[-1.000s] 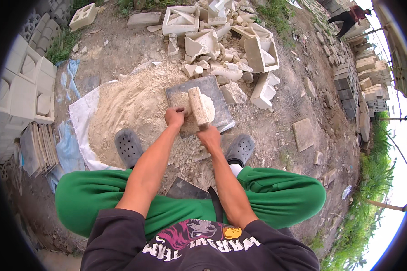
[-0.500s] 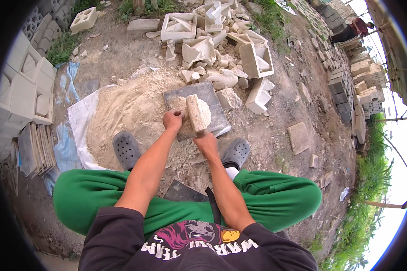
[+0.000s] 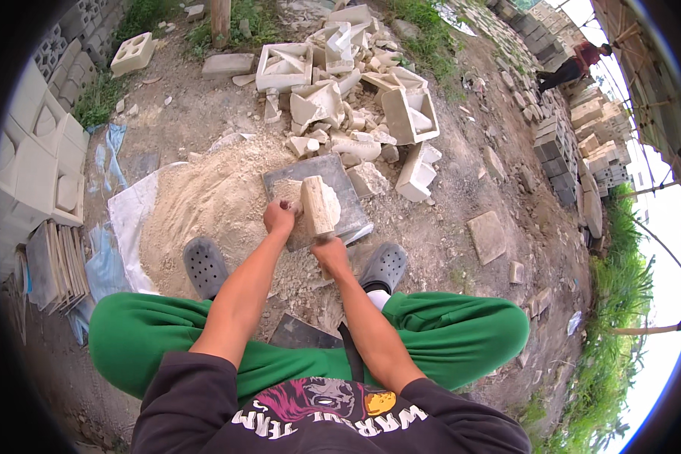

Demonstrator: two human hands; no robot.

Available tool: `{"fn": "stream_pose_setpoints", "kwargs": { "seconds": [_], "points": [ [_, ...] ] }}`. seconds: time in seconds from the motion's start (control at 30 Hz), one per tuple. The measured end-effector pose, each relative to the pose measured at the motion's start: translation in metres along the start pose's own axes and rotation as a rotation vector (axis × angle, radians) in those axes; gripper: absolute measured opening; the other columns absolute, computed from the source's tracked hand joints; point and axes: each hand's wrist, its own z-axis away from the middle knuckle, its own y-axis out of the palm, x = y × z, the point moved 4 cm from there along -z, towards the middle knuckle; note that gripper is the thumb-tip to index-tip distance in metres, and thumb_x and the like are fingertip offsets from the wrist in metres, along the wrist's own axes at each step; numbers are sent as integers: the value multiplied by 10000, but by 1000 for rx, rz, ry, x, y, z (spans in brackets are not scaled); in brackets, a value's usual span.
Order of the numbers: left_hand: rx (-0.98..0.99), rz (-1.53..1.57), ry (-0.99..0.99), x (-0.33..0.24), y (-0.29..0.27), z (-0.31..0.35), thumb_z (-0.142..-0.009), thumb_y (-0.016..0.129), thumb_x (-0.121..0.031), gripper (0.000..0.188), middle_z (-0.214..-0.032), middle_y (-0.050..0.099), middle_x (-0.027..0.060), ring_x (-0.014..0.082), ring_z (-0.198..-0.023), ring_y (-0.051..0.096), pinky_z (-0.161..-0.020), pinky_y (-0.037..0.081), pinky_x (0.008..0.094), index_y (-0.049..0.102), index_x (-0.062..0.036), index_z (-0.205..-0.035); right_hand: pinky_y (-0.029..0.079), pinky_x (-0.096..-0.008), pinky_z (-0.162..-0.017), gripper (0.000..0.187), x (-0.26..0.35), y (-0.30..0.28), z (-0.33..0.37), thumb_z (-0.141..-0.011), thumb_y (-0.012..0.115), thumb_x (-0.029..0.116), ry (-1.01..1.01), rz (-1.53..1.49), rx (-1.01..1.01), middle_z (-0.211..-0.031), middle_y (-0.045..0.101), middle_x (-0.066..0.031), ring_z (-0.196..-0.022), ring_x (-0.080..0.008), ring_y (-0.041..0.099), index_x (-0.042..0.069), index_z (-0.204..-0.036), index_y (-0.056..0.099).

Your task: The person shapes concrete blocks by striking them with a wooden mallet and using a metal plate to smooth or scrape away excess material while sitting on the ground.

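My right hand (image 3: 331, 256) is closed round the lower end of a wooden mallet. The thick, pale head of the mallet (image 3: 316, 208) is over a dark square slab (image 3: 349, 198) on the ground between my feet. Whitish crushed crumbs (image 3: 331, 203) lie on the slab beside the mallet head, which partly hides them. My left hand (image 3: 280, 217) is at the slab's left edge, fingers curled together. A small dark bit shows at its fingertips, too small to name. Just left of it spreads a heap of pale sandy powder (image 3: 197, 204) on a white sheet (image 3: 132, 227).
Beyond the slab rises a pile of broken pale blocks (image 3: 363, 144). Moulded blocks (image 3: 34, 151) and thin boards (image 3: 57, 261) stand at left. A flat stone (image 3: 486, 237) lies at right. Grey blocks (image 3: 556, 151) are stacked farther off, near another person (image 3: 575, 66).
The whole view has shifted slightly, so the scene sits lower and farther left. Both hands and the mallet keep nearly the same place over the slab.
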Motion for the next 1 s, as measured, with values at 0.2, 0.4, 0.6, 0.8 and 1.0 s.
{"fn": "stream_pose_setpoints", "kwargs": {
  "seconds": [0.2,0.4,0.6,0.8,1.0],
  "points": [
    [41,-119,130,-12,5,6,-822,738,-318,339,-959,718,149,328,-929,686,-828,534,431,705,-52,-1030,566,-362,-664,388,-6,-1,-1,-722,742,303,235,60,97,-777,734,-110,-652,-226,705,22,-990,755],
    [11,-188,306,-23,6,24,-902,629,-296,312,-1055,679,222,389,-1048,636,-891,507,477,696,-41,-1068,551,-361,-762,479,-10,-4,-1,-700,782,354,87,-37,151,-854,742,-97,-769,-220,703,29,-1051,753],
    [67,-202,431,-27,-5,19,-897,636,-275,324,-1075,686,219,400,-1045,635,-905,504,480,700,-47,-1118,536,-373,-607,402,0,0,0,-746,785,300,174,-261,215,-780,686,-77,-664,-206,655,-13,-990,719],
    [115,-165,397,-33,-10,21,-874,661,-295,340,-1081,695,213,379,-1025,660,-892,520,462,710,-49,-1104,484,-349,-446,308,9,-11,6,-766,812,226,262,-453,171,-655,607,-74,-494,-185,592,-30,-859,666],
    [67,-134,282,-4,-6,-1,-835,694,-289,325,-976,728,185,349,-928,694,-834,538,427,736,-55,-1056,473,-306,-451,433,77,-36,12,-769,866,358,84,-464,69,-645,603,-43,-493,-138,582,-9,-874,661]
  ]
}}
